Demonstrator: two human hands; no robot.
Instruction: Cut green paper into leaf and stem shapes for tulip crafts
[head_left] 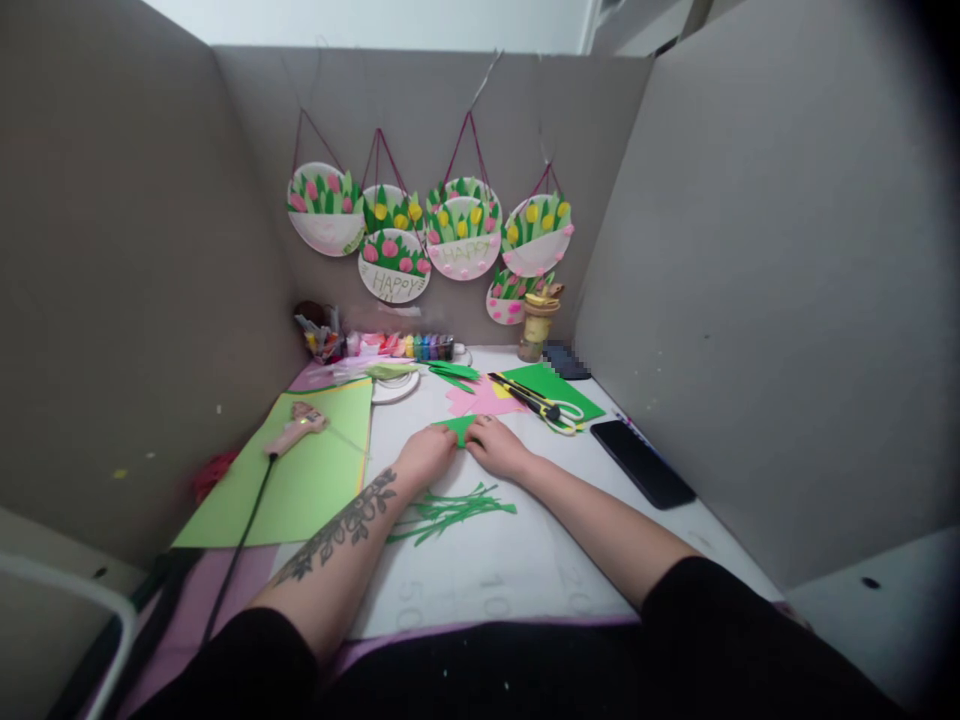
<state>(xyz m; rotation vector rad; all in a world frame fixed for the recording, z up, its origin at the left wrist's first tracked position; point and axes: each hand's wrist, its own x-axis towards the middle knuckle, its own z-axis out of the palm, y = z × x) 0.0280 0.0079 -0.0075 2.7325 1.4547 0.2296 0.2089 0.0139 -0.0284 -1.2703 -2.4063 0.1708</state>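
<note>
A small piece of green paper [459,428] lies on the white tabletop between my two hands. My left hand [431,452] has its fingers curled on the paper's left part. My right hand [495,445] pinches the right part, its fingers bent and close together. My fingers cover much of the paper, so its full shape is hidden. Just nearer to me, thin green paper strips [457,512] lie in a loose pile. Beyond my right hand, white-handled scissors [568,417] and a black and yellow cutter knife [517,390] rest on pink and green paper.
On the left, a pink glue gun [296,428] with a black cord lies on light green sheets [300,500]. A black phone [643,465] is at the right edge. Paper-plate flower baskets [394,270] hang on the back panel. A tape roll [395,386] and coloured bottles [420,347] stand behind.
</note>
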